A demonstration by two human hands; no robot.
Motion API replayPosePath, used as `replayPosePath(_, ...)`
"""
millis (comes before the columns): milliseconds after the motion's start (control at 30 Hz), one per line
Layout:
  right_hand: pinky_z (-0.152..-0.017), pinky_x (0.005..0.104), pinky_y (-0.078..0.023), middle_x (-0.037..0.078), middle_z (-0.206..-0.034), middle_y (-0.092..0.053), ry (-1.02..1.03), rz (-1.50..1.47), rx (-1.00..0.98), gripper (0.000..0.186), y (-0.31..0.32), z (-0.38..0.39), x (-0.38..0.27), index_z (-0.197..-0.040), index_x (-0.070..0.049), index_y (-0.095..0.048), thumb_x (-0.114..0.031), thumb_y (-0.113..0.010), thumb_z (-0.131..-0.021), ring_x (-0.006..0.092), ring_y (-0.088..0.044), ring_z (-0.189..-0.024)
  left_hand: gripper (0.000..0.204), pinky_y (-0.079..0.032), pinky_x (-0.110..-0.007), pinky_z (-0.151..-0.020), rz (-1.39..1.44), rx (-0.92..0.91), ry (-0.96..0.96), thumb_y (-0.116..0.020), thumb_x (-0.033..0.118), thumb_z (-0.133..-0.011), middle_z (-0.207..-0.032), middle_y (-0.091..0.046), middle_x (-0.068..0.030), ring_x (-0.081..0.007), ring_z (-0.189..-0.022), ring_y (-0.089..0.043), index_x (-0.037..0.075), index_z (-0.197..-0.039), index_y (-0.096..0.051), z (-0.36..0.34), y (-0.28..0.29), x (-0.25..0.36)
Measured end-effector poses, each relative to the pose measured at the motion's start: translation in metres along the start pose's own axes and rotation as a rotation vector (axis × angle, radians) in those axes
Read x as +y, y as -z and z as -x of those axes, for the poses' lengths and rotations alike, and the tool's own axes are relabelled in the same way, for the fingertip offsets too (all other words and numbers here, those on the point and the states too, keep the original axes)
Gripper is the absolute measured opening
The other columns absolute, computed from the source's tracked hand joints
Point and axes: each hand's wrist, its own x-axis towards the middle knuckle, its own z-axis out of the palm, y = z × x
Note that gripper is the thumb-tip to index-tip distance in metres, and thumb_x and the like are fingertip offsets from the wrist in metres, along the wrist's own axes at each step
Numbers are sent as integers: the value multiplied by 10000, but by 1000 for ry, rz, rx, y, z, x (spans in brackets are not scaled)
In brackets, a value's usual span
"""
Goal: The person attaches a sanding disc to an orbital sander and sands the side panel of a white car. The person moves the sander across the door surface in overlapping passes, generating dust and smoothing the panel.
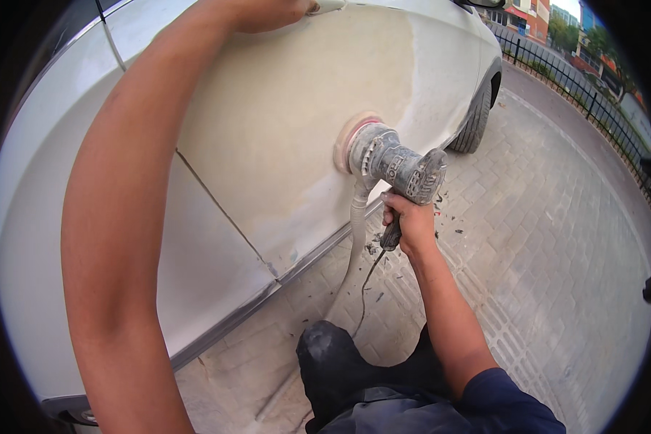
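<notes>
Right hand (416,224) is wrapped round the dark handle of the sander, fingers closed on it; left hand (278,14) is up at the far edge of the view, fingertips by a pale piece, mostly cropped, so I can't tell if it's gripping or just resting. Largest first: white car (267,159) fills the left and middle, its side running from near left to far right, front wheel (474,126) at the far right end. Big beige patch (311,79) covers most of the panel right of the door seam (217,210). Next, grey sander (398,163), dusty, at the right part of that patch, just far of the right hand. Key relation: body's long axis runs from the pad on the left to the rounded tail on the right and slightly nearer, so it stands out from the panel; handle branches off toward the near side. Pad (356,137) lies far and left of the right hand, face to the panel, looks in contact; can't confirm it's dead flat. Right hand is clearly the nearer one; left is well apart, farther and left. Ribbed hose (357,224) drops from the sander on the left of the handle, thin cord (367,286) leaves the handle's near end, both trailing toward the knee.
</notes>
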Motion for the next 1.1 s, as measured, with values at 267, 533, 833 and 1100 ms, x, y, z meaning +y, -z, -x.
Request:
replayPosePath(267, -557, 332, -513, 55, -821, -707, 242, 296, -114, 178, -32, 61, 51, -1053, 11, -714, 56, -780, -894, 162, -640, -609, 521, -548, -538, -1083, -3, -18, 14, -772, 186, -952, -1252, -740, -333, -495, -1251, -688, -30, -1403, -624, -6, -4, -2)
replayPosePath(533, -571, 336, -513, 68, -743, -697, 37, 132, -52, 65, -7, 18, 17, -940, 17, -739, 26, -789, -898, 164, -643, -590, 521, -549, -537, -1084, 19, -22, 26, -770, 196, -961, -1265, -738, -330, -492, -1252, -689, -28, -1408, -623, -2, -2, -2)
replayPosePath(833, -594, 335, -542, 69, -841, -717, 103, 366, -117, 182, -39, 60, 21, -1058, 18, -722, 9, -812, -900, 159, -672, -652, 497, -556, -546, -1066, 17, -33, 62, -765, 213, -957, -1240, -749, -317, -494, -1224, -699, 8, -1392, -637, -5, -3, -3)
replayPosePath(1100, -856, 415, -633, 174, -966, -837, 459, 706, -277, 286, -48, 61, -11, -1090, 8, -804, -153, -867, -862, 281, -838, -1005, 489, -559, -557, -1048, 23, -102, 88, -763, 244, -953, -1190, -762, -312, -493, -1193, -710, 29, -1377, -648, -8, -1, -9)
